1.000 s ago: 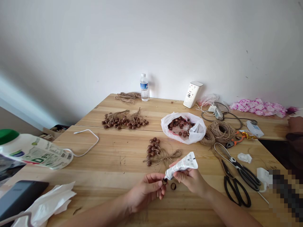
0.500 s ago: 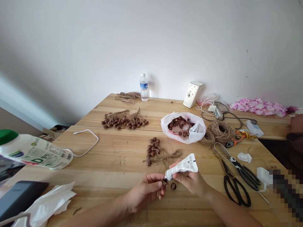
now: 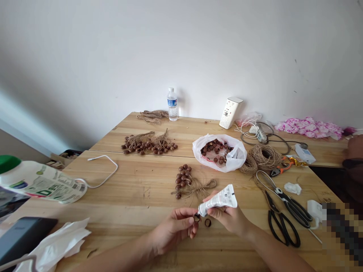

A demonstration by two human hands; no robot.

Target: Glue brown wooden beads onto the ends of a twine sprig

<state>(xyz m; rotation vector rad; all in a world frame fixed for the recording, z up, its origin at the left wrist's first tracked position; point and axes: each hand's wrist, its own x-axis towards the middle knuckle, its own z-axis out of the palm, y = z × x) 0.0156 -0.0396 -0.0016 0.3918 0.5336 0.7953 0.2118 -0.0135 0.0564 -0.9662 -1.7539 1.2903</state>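
Observation:
Between the thumb and fingers of my left hand [image 3: 177, 228] is a small brown nut shell piece [image 3: 196, 218], its hollow side partly showing. My right hand [image 3: 229, 219] is closed around a white squeeze tube [image 3: 217, 200], tilted so its nozzle meets the shell piece. Another hollow shell piece [image 3: 208, 223] lies on the table just below the tube. Beyond my hands rests a bunch of brown nuts [image 3: 183, 177] tied with twine [image 3: 202, 186]. A white plastic bag [image 3: 241, 156] behind it lies open with nuts and shells inside.
Two scissors [image 3: 283, 226], pliers [image 3: 279, 170] and twine rolls [image 3: 263, 156] lie to the right. More nut bunches [image 3: 149, 145] and a water bottle [image 3: 172, 107] are farther back. A large white bottle [image 3: 48, 181] and tissue [image 3: 56, 241] are at left. Part of another person shows at far right.
Almost nothing differs. The tube tips very slightly in my right hand, its nozzle staying at the shell piece, while my left hand keeps its place.

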